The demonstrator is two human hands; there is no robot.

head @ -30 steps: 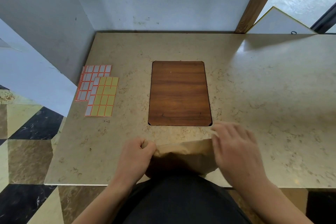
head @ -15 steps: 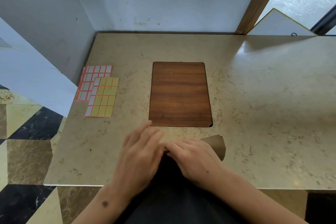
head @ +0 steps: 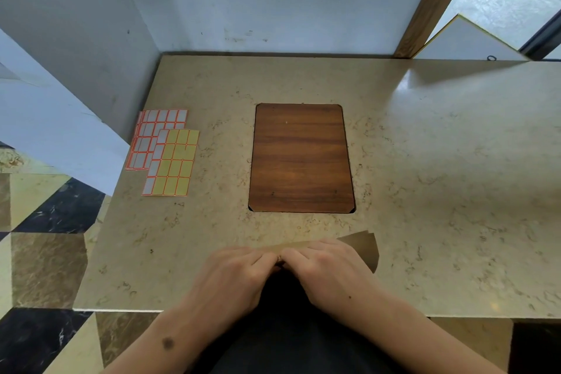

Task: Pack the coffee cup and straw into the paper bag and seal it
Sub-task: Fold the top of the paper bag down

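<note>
The brown paper bag stands at the near edge of the table, right in front of me. Its top is folded over, and one folded corner sticks out to the right of my hands. My left hand and my right hand lie side by side on the folded top, fingertips meeting in the middle, fingers curled over the fold. Most of the bag is hidden under my hands and behind my dark clothing. The coffee cup and the straw are not visible.
Two sheets of sticker labels, one orange-edged white and one yellow, lie at the table's left. A dark wooden board is set into the marble tabletop beyond the bag. Walls close off the back and left.
A second ago my hands gripped the bag's open top at its two sides. They have come together in the middle and pressed the top down into a fold, leaving a corner sticking out on the right.
</note>
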